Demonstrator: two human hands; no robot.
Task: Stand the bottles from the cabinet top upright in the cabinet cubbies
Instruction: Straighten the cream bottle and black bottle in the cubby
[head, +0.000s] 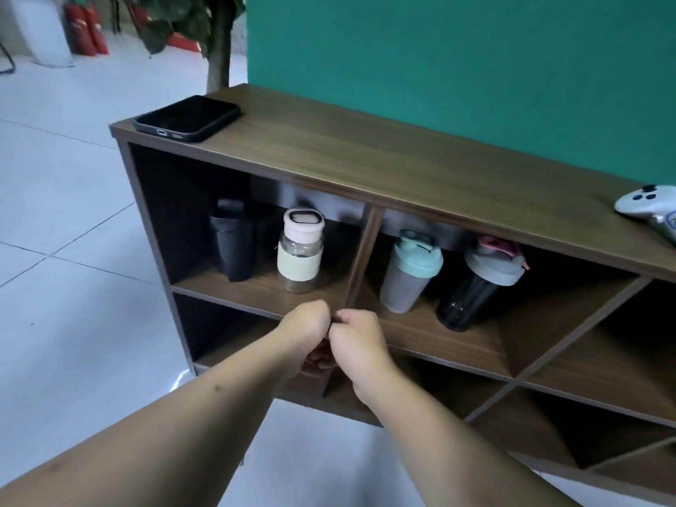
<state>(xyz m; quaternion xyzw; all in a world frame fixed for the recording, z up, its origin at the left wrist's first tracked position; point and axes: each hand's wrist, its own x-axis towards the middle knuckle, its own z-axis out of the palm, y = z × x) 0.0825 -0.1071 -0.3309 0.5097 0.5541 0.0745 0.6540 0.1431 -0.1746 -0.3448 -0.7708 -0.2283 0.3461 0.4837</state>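
The wooden cabinet (365,155) holds several bottles, all upright. In the left cubby stand a black bottle (234,247) and a glass bottle (300,250) with a cream sleeve and pink lid. The right cubby has a grey shaker with a teal lid (408,272) and a dark shaker with a grey and pink lid (479,283). My left hand (305,323) and my right hand (356,334) are closed into fists, knuckles touching, in front of the shelf edge below the divider. Neither fist holds anything that I can see.
A black phone (188,118) lies on the cabinet top at its left end. A white game controller (649,210) rests at the right end. Behind stands a green wall (457,67). White tiled floor (66,250) spreads to the left. Diagonal cubbies (585,360) sit lower right.
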